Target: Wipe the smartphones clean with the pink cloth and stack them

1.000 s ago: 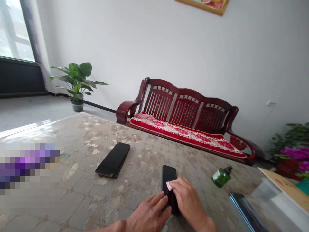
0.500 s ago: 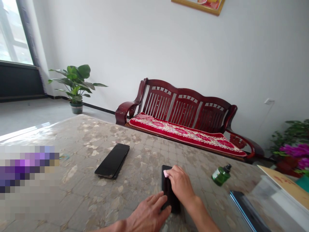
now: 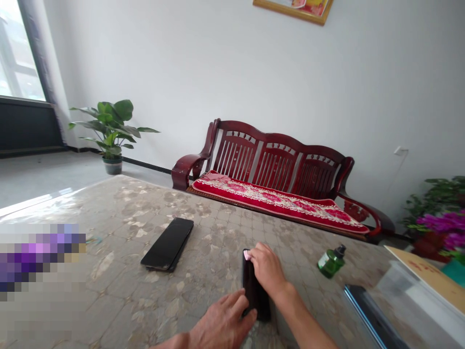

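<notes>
A black phone point(image 3: 250, 283) lies flat on the table in front of me, its long side pointing away. My left hand point(image 3: 227, 320) holds its near end, with the fingertips at the left edge and the thumb at the bottom. My right hand point(image 3: 267, 269) pinches a small pink pad or folded cloth point(image 3: 247, 255) against the far end of the screen. The hand hides part of the pad and of the phone's right side. To the left, another black phone point(image 3: 169, 243) lies screen up on a dark flat item.
A green pump bottle point(image 3: 331, 262) stands right of my hands. Nearer me are a blue-edged phone point(image 3: 370, 310) and a clear plastic box point(image 3: 410, 291). A blurred purple patch point(image 3: 36, 254) covers the left. Behind the patterned table point(image 3: 119, 208) is a wooden bench point(image 3: 272, 160).
My right hand has slid slightly farther up the phone with the pink pad, to the top of the screen. My left hand stays in place. The view has shifted slightly.
</notes>
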Available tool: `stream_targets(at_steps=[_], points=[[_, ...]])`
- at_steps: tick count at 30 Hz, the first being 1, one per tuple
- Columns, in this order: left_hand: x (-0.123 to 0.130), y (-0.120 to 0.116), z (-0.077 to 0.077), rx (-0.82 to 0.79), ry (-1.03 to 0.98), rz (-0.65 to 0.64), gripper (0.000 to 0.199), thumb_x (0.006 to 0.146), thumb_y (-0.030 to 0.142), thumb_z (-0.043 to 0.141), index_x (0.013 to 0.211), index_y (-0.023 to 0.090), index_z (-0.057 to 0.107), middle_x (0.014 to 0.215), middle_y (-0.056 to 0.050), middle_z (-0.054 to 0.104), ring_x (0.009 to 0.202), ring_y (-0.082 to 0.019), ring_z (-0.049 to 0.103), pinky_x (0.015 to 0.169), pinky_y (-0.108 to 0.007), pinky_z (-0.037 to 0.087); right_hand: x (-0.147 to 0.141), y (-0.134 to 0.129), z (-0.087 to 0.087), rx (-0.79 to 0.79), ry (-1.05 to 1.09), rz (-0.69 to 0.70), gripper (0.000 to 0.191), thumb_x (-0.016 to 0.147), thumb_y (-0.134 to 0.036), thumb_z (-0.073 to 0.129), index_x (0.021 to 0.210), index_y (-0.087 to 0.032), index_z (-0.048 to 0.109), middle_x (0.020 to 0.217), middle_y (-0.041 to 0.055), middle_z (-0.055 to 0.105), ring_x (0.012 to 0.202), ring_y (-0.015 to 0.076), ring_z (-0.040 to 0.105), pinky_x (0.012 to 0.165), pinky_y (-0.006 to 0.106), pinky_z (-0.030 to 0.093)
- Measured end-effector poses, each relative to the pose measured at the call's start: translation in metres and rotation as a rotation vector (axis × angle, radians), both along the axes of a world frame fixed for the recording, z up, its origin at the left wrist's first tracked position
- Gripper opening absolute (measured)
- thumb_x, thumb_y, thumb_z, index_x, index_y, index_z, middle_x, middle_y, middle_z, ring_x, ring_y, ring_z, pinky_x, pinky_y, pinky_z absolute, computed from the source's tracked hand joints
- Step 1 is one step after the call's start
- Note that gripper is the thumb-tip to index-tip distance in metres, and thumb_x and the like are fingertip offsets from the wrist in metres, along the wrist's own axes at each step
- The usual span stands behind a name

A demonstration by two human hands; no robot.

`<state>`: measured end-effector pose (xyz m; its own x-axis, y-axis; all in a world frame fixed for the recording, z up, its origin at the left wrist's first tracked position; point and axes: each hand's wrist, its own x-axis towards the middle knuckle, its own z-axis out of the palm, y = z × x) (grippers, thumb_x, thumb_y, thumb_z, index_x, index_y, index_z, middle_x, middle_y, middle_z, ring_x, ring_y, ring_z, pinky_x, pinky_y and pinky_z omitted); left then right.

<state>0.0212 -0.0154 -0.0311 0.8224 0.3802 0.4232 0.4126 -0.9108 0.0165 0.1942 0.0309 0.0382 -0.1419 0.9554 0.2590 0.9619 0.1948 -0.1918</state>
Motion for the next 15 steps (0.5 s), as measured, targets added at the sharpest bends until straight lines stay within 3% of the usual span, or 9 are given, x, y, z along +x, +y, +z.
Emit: stream_targets(at_steps=[2,9,15], points=[[0.0,0.0,0.0,-0.008,0.007,-0.001,0.03,0.089,0.02,0.057,0.118,0.02,0.053,0.102,-0.007,0.064,0.11,-0.028,0.06,0.084,-0.036,0.058,-0.002,-0.004,0.001,-0.007,0.004,0.016,0.028,0.092,-0.009,0.046,0.079,-0.023,0.068,0.087,0.0027,0.064,0.089,0.0164,0.058,0.077,0.024,0.039],[0.001,0.0,0.005,-0.1,0.021,0.004,0.024,0.087,0.016,0.056,0.11,0.021,0.056,0.106,-0.006,0.062,0.1,-0.023,0.061,0.089,-0.035,0.055,0.003,-0.061,-0.008,-0.027,0.067,0.148,0.026,0.09,-0.007,0.049,0.086,-0.025,0.066,0.087,0.0003,0.061,0.087,0.0155,0.056,0.075,0.023,0.039],[-0.005,-0.002,0.012,-0.148,0.057,-0.012,0.037,0.086,0.017,0.055,0.123,0.022,0.051,0.112,-0.008,0.06,0.112,-0.024,0.055,0.1,-0.036,0.048,0.005,-0.029,-0.007,0.054,0.022,0.011,0.028,0.092,-0.009,0.046,0.08,-0.023,0.067,0.086,0.0023,0.062,0.087,0.0172,0.057,0.076,0.026,0.041]])
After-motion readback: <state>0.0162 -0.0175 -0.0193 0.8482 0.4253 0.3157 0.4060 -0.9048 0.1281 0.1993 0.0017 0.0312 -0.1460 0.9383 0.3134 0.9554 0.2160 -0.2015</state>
